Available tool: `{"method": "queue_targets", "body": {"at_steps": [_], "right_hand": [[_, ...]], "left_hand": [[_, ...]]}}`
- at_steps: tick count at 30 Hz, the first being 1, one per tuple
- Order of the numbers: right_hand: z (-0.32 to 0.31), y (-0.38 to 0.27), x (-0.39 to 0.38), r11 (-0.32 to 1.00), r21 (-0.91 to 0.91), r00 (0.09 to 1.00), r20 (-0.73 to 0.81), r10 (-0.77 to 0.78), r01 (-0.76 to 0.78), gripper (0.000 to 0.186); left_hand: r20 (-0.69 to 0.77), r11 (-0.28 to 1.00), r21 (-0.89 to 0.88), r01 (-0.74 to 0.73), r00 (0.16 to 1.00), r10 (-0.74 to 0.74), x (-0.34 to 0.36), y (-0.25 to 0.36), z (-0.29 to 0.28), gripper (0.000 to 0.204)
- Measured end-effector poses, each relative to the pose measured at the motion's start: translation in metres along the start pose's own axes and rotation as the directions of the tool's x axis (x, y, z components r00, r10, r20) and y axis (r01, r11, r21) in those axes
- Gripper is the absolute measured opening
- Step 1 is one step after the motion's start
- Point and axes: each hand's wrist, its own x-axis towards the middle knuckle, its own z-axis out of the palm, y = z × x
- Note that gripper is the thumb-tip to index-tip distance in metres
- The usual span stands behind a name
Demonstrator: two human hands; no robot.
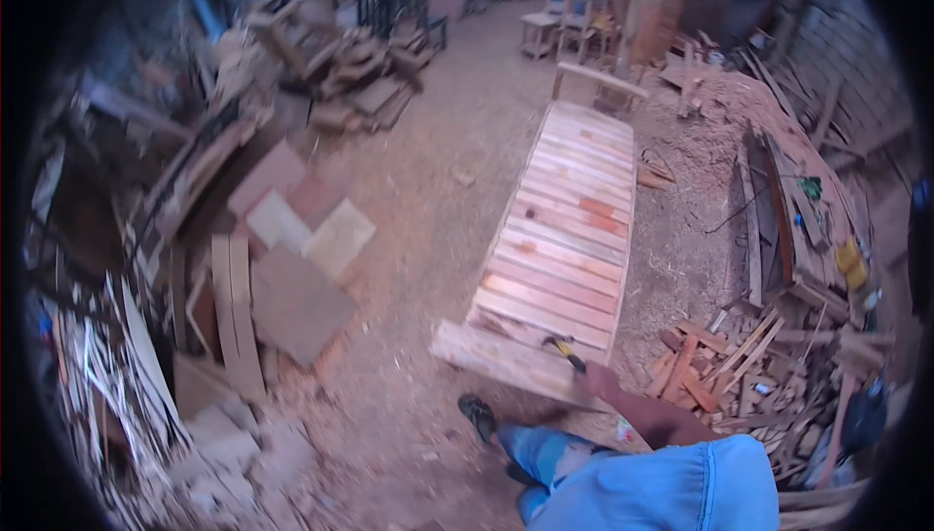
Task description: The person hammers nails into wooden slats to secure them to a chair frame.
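Note:
My right hand (595, 380) is closed around a hammer (574, 354) with a yellow and dark handle, its head over the near end of a long wooden slatted frame (574, 229). A wide pale board (501, 356) lies crosswise at that end, just beside the hand. My forearm reaches from a blue sleeve at the lower right, with my blue-clad leg and dark shoe (477, 417) below the board. A small patterned thing by the forearm is too unclear to name. My left hand is not in view.
Panels (302, 302) and piled wood strips (117, 366) lie left, stacked offcuts (370, 93) farther back. Wooden chairs (574, 20) stand at the back. Scrap wood (700, 366) and a cluttered rack (798, 219) with a yellow container (852, 263) line the right. Sawdust covers the floor (409, 200).

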Motion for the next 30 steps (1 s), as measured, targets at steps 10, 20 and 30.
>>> {"method": "queue_targets", "body": {"at_steps": [10,20,30], "right_hand": [[0.052,-0.02,-0.041,0.961,0.166,0.97,-0.064,0.234,-0.221,0.05],[0.072,-0.103,-0.051,0.823,0.373,0.859,-0.116,0.499,-0.428,0.053],[0.112,-0.227,-0.038,0.615,0.498,0.706,-0.009,0.708,-0.611,0.08]], "left_hand": [[0.155,0.934,0.172,-0.314,0.945,0.289,0.175,0.175,-0.079,0.056],[0.195,0.854,0.317,-0.412,0.91,0.367,0.305,0.209,-0.152,0.058],[0.233,0.328,0.393,-0.859,0.439,0.868,0.457,0.387,-0.142,0.036]]}}
